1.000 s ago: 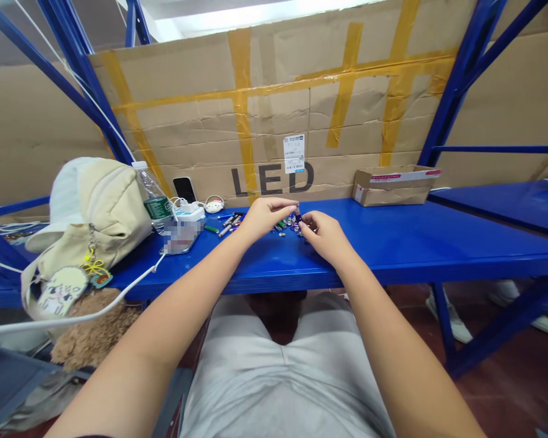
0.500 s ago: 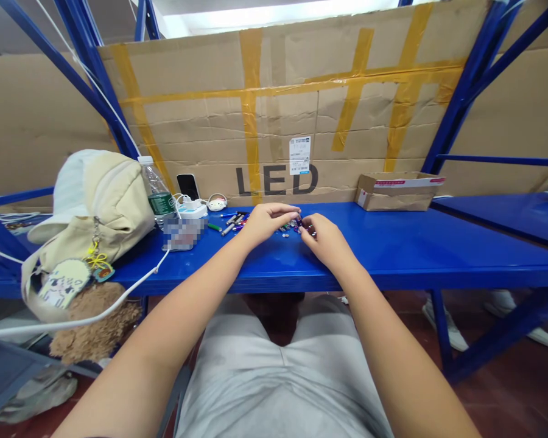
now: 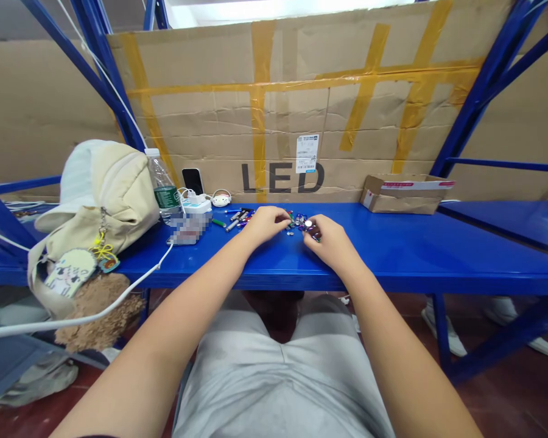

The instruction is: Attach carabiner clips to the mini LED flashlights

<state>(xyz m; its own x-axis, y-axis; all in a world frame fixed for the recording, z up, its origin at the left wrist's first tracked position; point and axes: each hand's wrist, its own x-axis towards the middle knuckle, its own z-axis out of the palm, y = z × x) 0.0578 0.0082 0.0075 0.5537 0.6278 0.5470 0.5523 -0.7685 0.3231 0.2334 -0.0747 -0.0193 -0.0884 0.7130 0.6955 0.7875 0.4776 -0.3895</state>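
Both my hands rest on a blue metal shelf [image 3: 393, 255] over a small heap of tiny coloured parts [image 3: 296, 219]. My left hand [image 3: 265, 222] lies knuckles up with its fingers curled down among the parts; what they pinch is too small to name. My right hand [image 3: 326, 238] is closed on a small dark piece with a round silver top [image 3: 309, 225]. Several pen-like sticks [image 3: 237, 219] lie just left of my left hand.
A cream bag [image 3: 105, 207] with charms and a plush fills the shelf's left, beside a water bottle [image 3: 163, 190], a phone [image 3: 192, 181], a white charger [image 3: 196, 205] and cables. A small cardboard box [image 3: 404, 193] sits at right. Taped cardboard marked LED backs the shelf. Someone's shoes [image 3: 452, 334] show below right.
My left hand has dropped from a raised pinch down onto the heap. My right hand now shows a silver-topped piece. The camera tilted slightly down and left.
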